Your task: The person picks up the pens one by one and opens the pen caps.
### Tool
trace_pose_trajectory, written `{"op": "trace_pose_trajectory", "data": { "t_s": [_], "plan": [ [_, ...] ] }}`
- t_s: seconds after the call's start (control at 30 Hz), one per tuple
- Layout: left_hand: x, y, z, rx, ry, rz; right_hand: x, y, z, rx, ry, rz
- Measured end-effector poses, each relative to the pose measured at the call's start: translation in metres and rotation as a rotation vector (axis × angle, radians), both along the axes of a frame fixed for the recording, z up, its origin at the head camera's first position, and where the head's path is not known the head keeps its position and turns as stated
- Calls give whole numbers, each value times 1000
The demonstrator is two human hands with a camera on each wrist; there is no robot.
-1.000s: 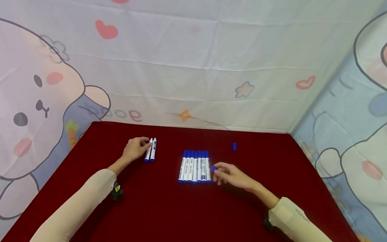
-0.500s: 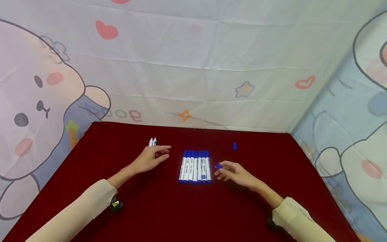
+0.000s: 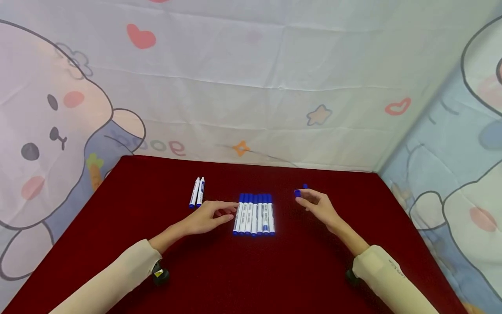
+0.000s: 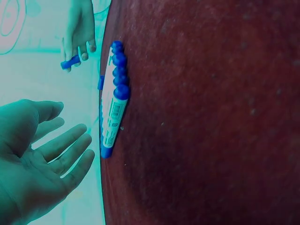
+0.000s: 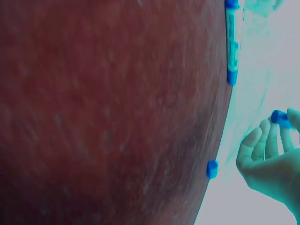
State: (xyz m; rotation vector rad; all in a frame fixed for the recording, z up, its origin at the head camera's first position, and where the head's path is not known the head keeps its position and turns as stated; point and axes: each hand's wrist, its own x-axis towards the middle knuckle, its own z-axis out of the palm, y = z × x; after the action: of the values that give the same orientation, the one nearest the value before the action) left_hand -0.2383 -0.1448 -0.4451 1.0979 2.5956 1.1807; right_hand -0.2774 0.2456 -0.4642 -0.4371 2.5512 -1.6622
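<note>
My left hand has loosely extended fingers and holds nothing; in the head view its fingertips are at the left edge of a row of several capped whiteboard markers. In the left wrist view there is a gap between those fingers and the row. Between thumb and fingertips my right hand pinches a blue marker cap, raised above the cloth. A second blue cap lies on the cloth just beyond that hand, partly hidden in the head view. Two uncapped markers lie side by side behind the left hand.
A dark red cloth covers the table. Behind it hangs a pale printed curtain, with another curtain side at the right edge.
The left hand has left the two uncapped markers and moved right to the marker row. My right hand has carried its cap away from the row, right and back toward the loose cap.
</note>
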Motion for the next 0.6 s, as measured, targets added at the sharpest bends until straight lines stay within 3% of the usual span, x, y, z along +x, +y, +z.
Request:
{"op": "trace_pose_trajectory", "data": {
  "t_s": [0.2,0.3,0.43,0.6],
  "plan": [
    [3,1,-5,10,-10,-14,-18,11,-6,42,78,-265],
    [4,3,-5,18,-15,-19,-30,18,-9,83,74,-356],
    [5,3,-5,23,-20,-19,-44,26,-12,139,29,-401],
    [5,2,-7,20,-14,-17,-54,27,-15,284,26,-378]
  ]
}}
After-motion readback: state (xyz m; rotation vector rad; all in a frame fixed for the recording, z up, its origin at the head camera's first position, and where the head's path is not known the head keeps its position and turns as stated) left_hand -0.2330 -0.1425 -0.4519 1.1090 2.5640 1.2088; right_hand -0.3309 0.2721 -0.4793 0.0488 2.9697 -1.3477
